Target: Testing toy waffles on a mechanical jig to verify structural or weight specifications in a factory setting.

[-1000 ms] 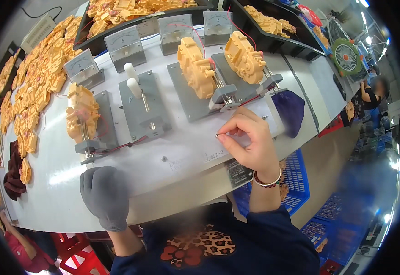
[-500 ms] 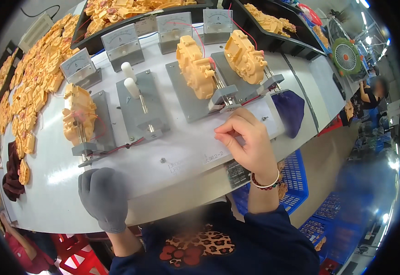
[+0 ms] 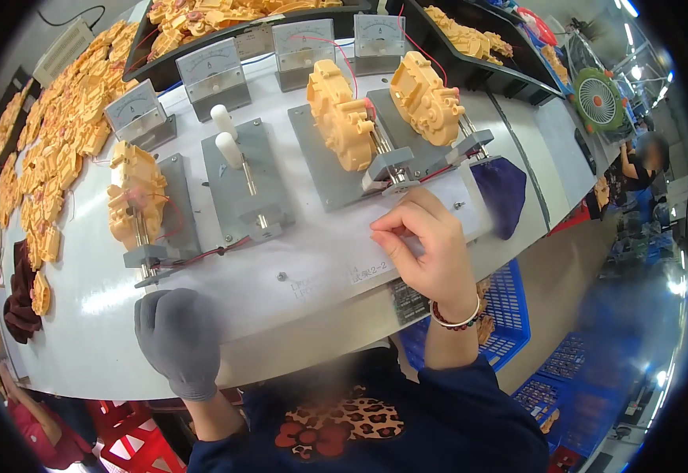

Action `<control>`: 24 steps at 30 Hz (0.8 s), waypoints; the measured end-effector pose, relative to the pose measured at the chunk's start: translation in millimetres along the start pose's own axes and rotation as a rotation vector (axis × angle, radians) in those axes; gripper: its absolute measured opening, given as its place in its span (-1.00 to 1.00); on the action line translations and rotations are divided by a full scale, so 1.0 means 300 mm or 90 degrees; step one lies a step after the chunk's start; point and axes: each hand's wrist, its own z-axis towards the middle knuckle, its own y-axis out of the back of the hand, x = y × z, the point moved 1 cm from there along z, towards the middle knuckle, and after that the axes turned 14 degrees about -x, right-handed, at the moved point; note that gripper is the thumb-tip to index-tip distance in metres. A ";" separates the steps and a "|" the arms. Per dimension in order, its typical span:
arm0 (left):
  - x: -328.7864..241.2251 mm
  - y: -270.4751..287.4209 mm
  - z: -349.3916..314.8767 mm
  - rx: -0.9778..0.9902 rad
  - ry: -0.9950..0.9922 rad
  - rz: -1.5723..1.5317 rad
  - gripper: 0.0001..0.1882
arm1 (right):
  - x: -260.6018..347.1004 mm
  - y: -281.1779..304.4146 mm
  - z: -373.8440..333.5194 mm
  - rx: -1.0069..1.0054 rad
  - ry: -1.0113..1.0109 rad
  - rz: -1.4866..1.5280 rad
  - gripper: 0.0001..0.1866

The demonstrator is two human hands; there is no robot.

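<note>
Right hand (image 3: 430, 248), bare, grip pinched shut on something too small to tell, just below the third grey jig (image 3: 336, 162) holding an orange housing (image 3: 340, 114). Gloved left hand (image 3: 180, 339) rests curled at the desk (image 3: 83, 347) edge, holding nothing, likely bracing.

Matt grey metal plates (image 3: 237, 169), glossy orange plastic housings (image 3: 340, 118).

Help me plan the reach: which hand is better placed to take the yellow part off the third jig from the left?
Probably the right hand: it rests bare just below that jig's clamp. The gloved left hand sits at the table's near edge, farther away.
</note>
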 end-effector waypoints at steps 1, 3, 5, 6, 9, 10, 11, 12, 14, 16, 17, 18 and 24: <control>0.001 0.000 -0.002 -0.002 0.007 -0.002 -0.93 | 0.001 -0.001 -0.001 -0.004 0.001 -0.001 -0.88; 0.004 0.000 -0.004 -0.004 0.001 -0.003 -0.93 | 0.001 -0.001 -0.001 -0.002 0.016 -0.006 -0.88; 0.004 -0.004 -0.003 -0.004 -0.005 -0.004 -0.93 | 0.002 -0.001 -0.005 0.001 0.030 -0.010 -0.88; 0.000 -0.010 0.001 0.005 -0.006 -0.009 -0.92 | 0.003 -0.001 -0.008 -0.003 0.038 -0.020 -0.89; -0.031 0.012 0.034 -0.011 -0.058 0.011 -0.90 | 0.004 0.002 -0.004 -0.025 0.078 0.005 -0.83; -0.053 0.026 0.054 -0.015 -0.138 0.027 -0.89 | 0.008 0.003 -0.001 -0.073 0.118 0.039 -0.76; -0.074 0.039 0.082 -0.038 -0.112 0.035 -0.89 | 0.007 -0.004 0.003 -0.046 0.115 0.039 -0.76; -0.104 0.069 0.118 -0.009 -0.196 -0.023 -0.87 | 0.011 -0.011 0.001 -0.146 0.061 0.133 -0.64; -0.177 0.115 0.198 0.053 -0.317 -0.098 -0.81 | 0.016 -0.016 -0.003 -0.242 0.001 0.228 -0.52; -0.250 0.097 0.300 0.107 -0.402 -0.091 -0.73 | 0.013 -0.017 0.002 -0.095 -0.026 0.272 -0.37; -0.282 0.061 0.355 0.142 -0.428 -0.054 -0.69 | 0.011 -0.014 0.005 -0.101 -0.008 0.284 -0.37; -0.316 0.001 0.411 0.149 -0.444 -0.103 -0.67 | 0.009 -0.013 0.010 -0.114 0.032 0.275 -0.40; -0.423 -0.302 0.549 0.481 -0.207 -0.221 -0.59 | 0.003 0.009 0.006 -0.105 0.104 0.209 -0.48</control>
